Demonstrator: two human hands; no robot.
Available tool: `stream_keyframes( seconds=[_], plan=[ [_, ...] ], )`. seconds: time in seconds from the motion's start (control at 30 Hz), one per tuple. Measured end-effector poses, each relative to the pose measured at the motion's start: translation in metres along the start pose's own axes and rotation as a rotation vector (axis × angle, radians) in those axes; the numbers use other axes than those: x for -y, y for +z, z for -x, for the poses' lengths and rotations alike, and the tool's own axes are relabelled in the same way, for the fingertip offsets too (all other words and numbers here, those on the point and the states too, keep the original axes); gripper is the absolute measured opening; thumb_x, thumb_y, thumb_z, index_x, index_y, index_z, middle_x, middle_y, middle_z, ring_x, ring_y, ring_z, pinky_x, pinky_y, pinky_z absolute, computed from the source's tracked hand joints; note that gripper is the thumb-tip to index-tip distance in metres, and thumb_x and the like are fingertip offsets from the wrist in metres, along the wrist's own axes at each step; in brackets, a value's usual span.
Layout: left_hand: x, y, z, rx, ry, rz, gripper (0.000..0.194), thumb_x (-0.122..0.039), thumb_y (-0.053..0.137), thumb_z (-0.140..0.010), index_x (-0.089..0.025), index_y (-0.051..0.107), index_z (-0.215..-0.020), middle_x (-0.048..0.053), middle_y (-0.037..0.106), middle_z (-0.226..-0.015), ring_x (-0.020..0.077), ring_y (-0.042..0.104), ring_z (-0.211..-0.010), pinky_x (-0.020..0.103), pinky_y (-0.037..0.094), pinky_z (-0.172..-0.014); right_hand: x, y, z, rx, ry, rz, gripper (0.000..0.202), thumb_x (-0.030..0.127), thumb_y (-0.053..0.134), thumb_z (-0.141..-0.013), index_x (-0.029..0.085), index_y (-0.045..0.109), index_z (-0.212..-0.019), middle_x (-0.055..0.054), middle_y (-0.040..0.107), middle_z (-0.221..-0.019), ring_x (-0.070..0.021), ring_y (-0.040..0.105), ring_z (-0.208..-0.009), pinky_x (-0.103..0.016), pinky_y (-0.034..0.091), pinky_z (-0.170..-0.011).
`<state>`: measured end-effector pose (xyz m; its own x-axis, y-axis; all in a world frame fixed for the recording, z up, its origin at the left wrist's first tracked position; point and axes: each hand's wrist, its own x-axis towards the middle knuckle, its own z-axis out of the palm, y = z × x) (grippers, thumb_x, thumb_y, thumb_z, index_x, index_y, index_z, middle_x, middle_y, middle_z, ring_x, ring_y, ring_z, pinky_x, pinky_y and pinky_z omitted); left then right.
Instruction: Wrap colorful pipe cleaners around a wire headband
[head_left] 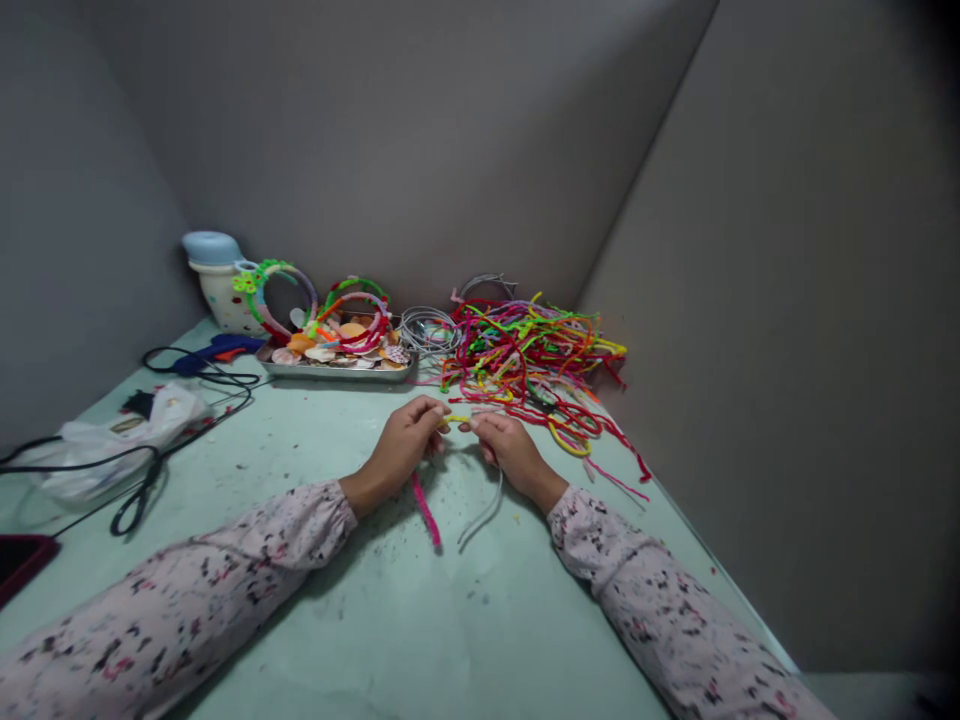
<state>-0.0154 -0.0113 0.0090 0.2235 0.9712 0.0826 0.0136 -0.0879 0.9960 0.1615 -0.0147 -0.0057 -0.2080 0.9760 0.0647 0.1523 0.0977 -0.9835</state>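
Observation:
My left hand (409, 440) and my right hand (514, 452) meet over the middle of the table, a small gap between them. A short stretch of yellow pipe cleaner (454, 420) spans that gap, pinched at each end by my fingertips. Below my left hand hangs a fuzzy pink end (426, 512). A thin grey wire (486, 515) curves down from under my right hand. The fingers hide how the yellow, pink and grey pieces join. Just beyond my right hand lies a tangled heap of coloured pipe cleaners (525, 345).
A metal tray (337, 372) of shells holds decorated hoops (285, 290) at the back, beside coiled grey wire (429, 330). A blue-lidded cup (217, 280) stands at back left. Black cable (157, 465), a plastic bag (105, 450) and a blue tool (217, 350) lie left. Walls enclose the table's back and right.

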Motion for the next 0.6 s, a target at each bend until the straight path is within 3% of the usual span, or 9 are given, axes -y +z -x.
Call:
stream_keyframes(
  seconds=[0.27, 0.6],
  plan=[
    [0.0079, -0.0050, -0.0087, 0.119, -0.254, 0.131, 0.035, -0.047, 0.058, -0.077, -0.012, 0.057, -0.073, 0.001, 0.058, -0.063, 0.0067, 0.049, -0.044, 0.019, 0.035, -0.042, -0.0026, -0.0018, 0.0017, 0.017, -0.035, 0.023, 0.028, 0.040, 0.052, -0.084, 0.016, 0.066, -0.082, 0.006, 0.041, -0.044, -0.0085, 0.034, -0.040, -0.022, 0.025, -0.042],
    [0.0031, -0.0078, -0.0097, 0.206, -0.290, 0.144, 0.026, -0.038, 0.060, -0.075, -0.012, 0.060, -0.072, 0.001, 0.054, -0.057, 0.0063, 0.043, -0.042, 0.019, 0.032, -0.041, -0.0015, -0.0021, 0.0019, 0.048, -0.026, 0.033, 0.025, 0.037, 0.053, -0.084, 0.016, 0.064, -0.077, 0.006, 0.040, -0.044, -0.0085, 0.034, -0.039, -0.023, 0.023, -0.042]
  ],
)
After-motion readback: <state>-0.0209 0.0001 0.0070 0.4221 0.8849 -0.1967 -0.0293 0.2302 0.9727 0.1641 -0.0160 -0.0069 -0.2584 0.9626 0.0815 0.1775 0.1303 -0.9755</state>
